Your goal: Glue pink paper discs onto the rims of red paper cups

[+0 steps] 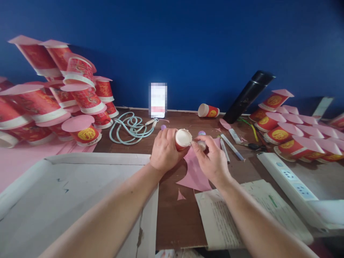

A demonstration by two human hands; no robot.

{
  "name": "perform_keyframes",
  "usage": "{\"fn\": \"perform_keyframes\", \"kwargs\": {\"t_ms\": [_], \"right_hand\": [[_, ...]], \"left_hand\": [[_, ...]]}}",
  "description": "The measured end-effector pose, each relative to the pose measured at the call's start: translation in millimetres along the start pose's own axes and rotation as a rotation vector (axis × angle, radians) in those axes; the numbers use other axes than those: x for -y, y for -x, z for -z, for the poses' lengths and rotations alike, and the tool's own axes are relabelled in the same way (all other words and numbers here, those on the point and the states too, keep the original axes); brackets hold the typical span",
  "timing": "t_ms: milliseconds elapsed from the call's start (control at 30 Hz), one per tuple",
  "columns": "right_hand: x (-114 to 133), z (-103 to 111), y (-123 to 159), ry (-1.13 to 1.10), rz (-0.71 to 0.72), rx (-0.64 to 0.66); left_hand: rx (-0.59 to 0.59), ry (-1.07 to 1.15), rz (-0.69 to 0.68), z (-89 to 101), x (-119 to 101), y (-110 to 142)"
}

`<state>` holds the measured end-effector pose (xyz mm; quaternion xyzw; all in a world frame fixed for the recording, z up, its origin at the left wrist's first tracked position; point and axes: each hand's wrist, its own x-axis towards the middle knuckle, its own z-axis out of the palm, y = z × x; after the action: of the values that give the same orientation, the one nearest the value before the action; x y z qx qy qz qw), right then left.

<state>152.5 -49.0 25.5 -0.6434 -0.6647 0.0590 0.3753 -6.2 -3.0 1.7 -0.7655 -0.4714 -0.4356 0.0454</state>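
In the middle of the table my left hand (165,149) is wrapped round a red paper cup (180,146). The cup is tilted, and its round white end (184,137) faces up. My right hand (213,157) is closed in a pinch beside the cup's right edge. What its thumb and finger hold is too small to make out. A small pale round thing (202,144) shows by the right fingers, partly hidden. Under and between my hands lies a cut piece of pink paper (196,170). A small pink scrap (181,195) lies nearer me.
Stacked red cups with pink paper (82,130) stand left; more (294,130) stand right. At the back are a phone (158,100), blue cable (129,125), a lying cup (209,110) and a black flask (247,96). A power strip (290,179) and printed sheets (258,211) lie right, a white box lid (88,179) left.
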Motion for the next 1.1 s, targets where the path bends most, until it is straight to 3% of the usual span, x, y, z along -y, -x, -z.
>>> {"fn": "perform_keyframes", "kwargs": {"t_ms": [367, 633, 800, 933, 1100], "right_hand": [[7, 4, 4, 0.251, 0.198, -0.197], [6, 3, 5, 0.301, 0.291, -0.208], [9, 2, 6, 0.199, 0.315, -0.196], [8, 1, 5, -0.024, 0.247, -0.186], [-8, -6, -4, -0.291, 0.006, -0.107]], "left_hand": [[0.044, -0.029, 0.083, -1.9, -8, 4], [0.02, -0.012, 0.123, -3.3, -6, 3], [0.038, 0.019, 0.166, -3.2, -6, 4], [0.045, 0.077, 0.232, -3.1, -4, 3], [0.04, 0.164, 0.353, -1.9, -1, 1]]}}
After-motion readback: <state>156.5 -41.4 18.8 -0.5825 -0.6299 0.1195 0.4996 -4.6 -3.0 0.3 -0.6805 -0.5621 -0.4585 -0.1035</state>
